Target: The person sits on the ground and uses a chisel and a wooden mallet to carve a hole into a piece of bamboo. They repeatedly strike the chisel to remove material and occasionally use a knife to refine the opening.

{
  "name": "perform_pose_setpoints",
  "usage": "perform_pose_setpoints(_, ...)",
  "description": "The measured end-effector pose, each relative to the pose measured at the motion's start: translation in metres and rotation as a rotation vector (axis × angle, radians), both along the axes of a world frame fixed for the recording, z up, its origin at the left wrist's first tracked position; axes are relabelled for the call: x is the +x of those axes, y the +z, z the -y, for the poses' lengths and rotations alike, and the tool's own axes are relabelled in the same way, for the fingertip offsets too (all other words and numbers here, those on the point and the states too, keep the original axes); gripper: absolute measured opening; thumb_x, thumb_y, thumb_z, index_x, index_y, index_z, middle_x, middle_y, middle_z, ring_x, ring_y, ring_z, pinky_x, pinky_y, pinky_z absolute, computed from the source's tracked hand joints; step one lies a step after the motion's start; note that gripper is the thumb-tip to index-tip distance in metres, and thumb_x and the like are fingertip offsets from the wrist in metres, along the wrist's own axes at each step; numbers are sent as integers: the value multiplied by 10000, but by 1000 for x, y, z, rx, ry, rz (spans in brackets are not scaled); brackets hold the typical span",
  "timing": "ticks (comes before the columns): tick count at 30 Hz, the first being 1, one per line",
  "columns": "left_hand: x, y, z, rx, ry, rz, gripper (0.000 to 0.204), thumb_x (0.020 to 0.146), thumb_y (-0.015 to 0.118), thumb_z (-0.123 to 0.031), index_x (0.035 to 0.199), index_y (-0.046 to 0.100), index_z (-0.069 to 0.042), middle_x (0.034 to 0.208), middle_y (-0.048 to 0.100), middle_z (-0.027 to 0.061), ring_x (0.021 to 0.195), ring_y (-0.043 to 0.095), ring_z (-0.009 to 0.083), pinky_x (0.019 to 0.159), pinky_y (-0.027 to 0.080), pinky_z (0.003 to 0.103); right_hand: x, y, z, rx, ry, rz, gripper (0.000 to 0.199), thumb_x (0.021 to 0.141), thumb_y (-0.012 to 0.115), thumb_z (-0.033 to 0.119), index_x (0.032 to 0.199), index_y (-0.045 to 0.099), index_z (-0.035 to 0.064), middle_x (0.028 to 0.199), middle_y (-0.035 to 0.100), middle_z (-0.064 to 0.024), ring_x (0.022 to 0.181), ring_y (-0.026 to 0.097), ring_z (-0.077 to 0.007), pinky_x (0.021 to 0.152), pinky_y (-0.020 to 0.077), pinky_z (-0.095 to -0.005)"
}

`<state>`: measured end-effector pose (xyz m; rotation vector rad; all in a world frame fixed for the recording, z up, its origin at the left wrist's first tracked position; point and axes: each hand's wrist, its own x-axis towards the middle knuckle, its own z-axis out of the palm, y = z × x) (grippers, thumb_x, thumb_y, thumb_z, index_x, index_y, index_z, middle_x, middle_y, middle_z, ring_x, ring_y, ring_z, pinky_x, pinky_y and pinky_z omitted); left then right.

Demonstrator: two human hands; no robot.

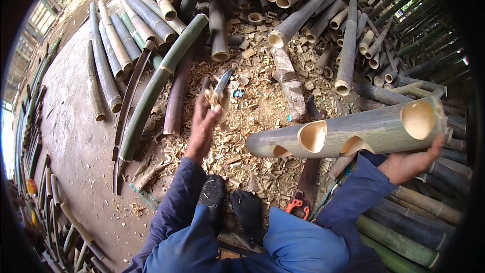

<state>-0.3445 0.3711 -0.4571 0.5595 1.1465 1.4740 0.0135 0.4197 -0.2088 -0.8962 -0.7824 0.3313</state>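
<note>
My left hand (pixel 201 130) is closed around the handle of a knife (pixel 224 79), whose broad blade points up and away from me. Pale, ragged material shows at the handle, too blurred to make out. My right hand (pixel 410 165) grips the right end of a thick grey-green bamboo tube (pixel 333 134) from below, partly hidden by it. The tube lies nearly level across the right side, above the shavings. Several rounded openings are cut in its wall, showing the pale inside. The knife and the tube are apart.
Bamboo shavings (pixel 242 146) cover the ground ahead of my feet. A saw with an orange handle (pixel 298 206) lies beneath the tube. A rough wooden block (pixel 290 86) rests beyond it. Cut bamboo tubes (pixel 345 45) lie around, and a long green pole (pixel 160 83) slants at left.
</note>
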Motion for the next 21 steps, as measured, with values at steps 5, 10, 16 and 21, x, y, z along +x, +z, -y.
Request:
perform_pose_setpoints(5, -131, 58, -7, 87, -109, -545, 658, 955, 750, -294, 1471, 479, 11, 1486, 512, 211, 1378, 501, 314, 1121, 451, 422, -80, -95, -25, -317, 189, -361, 707, 970, 643, 534, 1451, 517, 32, 1459, 532, -123, 1334, 506, -270, 1133, 398, -441)
perform_pose_setpoints(10, -112, 23, 41, -63, -29, -484, 450, 952, 753, -212, 1297, 632, 51, 1194, 708, 138, 1122, 670, 205, 970, 540, 339, -73, -238, 17, -728, 334, -514, 658, 951, 671, 503, 1397, 529, 42, 1410, 544, -139, 1276, 533, -282, 1081, 435, -472)
perform_pose_setpoints(16, -106, -5, 37, -121, -14, -664, 339, 909, 738, -130, 1195, 693, 46, 1068, 743, 106, 981, 690, 156, 881, 558, 315, -17, -315, 70, -1012, 178, 1066, 362, 910, 743, 296, 1034, 667, -36, 1072, 621, -218, 1032, 600, -389, 912, 467, -458)
perform_pose_setpoints(21, -133, -30, 34, -133, 146, -801, 332, 868, 747, -168, 1124, 729, 42, 1081, 763, 167, 1018, 726, 242, 938, 558, 351, 20, -312, 44, -1253, 525, 1019, 297, 872, 770, 240, 946, 707, -41, 943, 661, -240, 955, 628, -418, 863, 479, -473)
